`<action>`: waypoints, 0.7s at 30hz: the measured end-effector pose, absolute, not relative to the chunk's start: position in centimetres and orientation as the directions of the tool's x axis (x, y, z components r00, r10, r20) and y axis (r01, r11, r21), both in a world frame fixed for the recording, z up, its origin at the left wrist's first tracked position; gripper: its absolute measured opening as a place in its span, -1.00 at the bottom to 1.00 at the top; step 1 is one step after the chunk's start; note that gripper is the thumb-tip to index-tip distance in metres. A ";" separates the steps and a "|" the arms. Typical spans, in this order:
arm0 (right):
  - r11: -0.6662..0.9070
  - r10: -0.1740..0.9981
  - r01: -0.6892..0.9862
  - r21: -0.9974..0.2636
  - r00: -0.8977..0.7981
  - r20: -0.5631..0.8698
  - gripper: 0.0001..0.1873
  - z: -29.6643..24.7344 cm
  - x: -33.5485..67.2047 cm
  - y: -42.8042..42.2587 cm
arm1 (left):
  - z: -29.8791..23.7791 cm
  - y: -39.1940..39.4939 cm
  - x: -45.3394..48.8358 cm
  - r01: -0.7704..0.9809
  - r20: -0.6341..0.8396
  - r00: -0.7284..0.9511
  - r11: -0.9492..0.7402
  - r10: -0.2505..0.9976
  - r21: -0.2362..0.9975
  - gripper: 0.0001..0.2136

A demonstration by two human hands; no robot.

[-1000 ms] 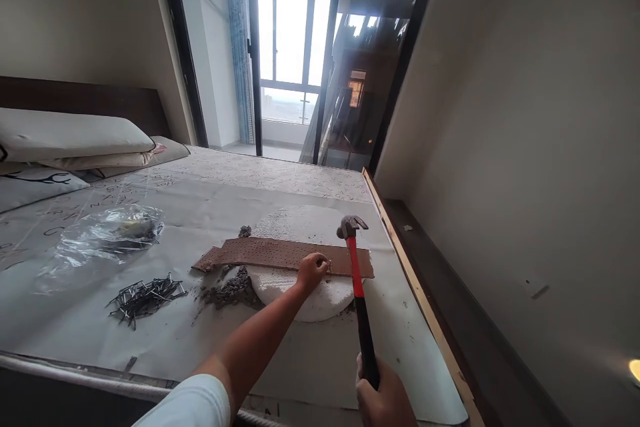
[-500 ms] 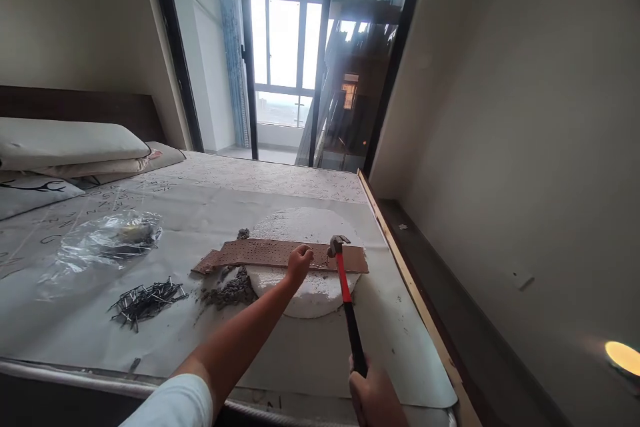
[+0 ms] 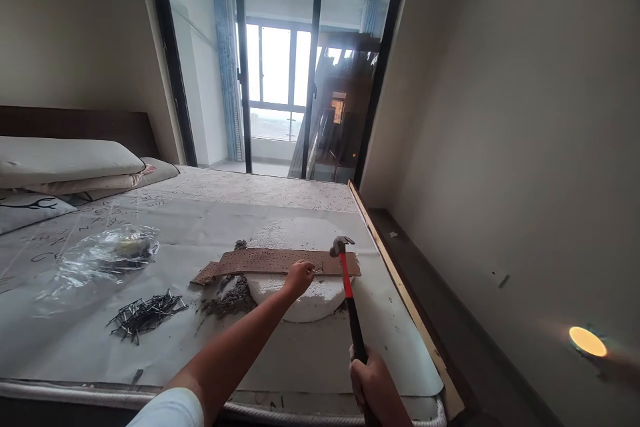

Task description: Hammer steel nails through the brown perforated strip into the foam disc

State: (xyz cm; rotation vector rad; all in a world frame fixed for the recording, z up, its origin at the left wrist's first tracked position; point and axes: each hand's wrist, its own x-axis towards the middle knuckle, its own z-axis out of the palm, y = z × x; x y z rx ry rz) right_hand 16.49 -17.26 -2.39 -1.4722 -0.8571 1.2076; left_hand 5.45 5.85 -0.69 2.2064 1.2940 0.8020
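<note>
My right hand (image 3: 373, 380) is wrapped round the black grip of a claw hammer (image 3: 349, 280) with a red upper shaft. The hammer's metal head is over the right part of a brown board (image 3: 270, 260) dotted with small holes. My left hand (image 3: 300, 278) is closed at the board's front edge, left of the hammer head; what its fingertips pinch is too small to make out. Just right of those fingers a thin nail (image 3: 323, 267) seems to stand in the board. Under the board lies a round white foam slab (image 3: 295, 303).
A pile of nails (image 3: 145, 315) and a clear plastic bag (image 3: 105, 253) lie to the left. Grey crumbly debris (image 3: 233, 297) sits beside the slab. A wooden strip (image 3: 395, 267) runs along the mattress's right edge. Pillows (image 3: 70, 161) are stacked at the far left.
The view has tilted up slightly. The hammer head has shifted a little right of the nail, off the spot where it was close to it. My left hand stays by the board.
</note>
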 end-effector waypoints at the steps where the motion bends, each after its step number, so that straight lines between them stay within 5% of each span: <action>1: -0.237 0.931 -0.100 -0.966 0.261 -0.256 -0.86 -2.3 16.6 -17.1 | -0.7 6.7 6.2 0.647 0.224 0.421 -0.464 0.879 0.605 -0.73; 5: -0.257 0.913 -0.154 -0.954 0.286 -0.292 -0.83 -2.4 17.3 -16.5 | -1.7 9.2 8.7 0.715 0.132 0.439 -0.435 0.889 0.548 -0.73; 15: -0.353 0.901 -0.087 -0.932 0.238 -0.363 -0.80 -2.6 18.9 -16.1 | -2.9 11.2 10.2 0.729 0.029 0.332 -0.276 0.943 0.627 -0.78; 21: -0.342 0.912 0.018 -0.939 0.246 -0.327 -0.85 -1.7 18.8 -16.3 | -3.8 10.8 9.4 0.585 0.145 0.374 -0.354 0.916 0.730 -0.80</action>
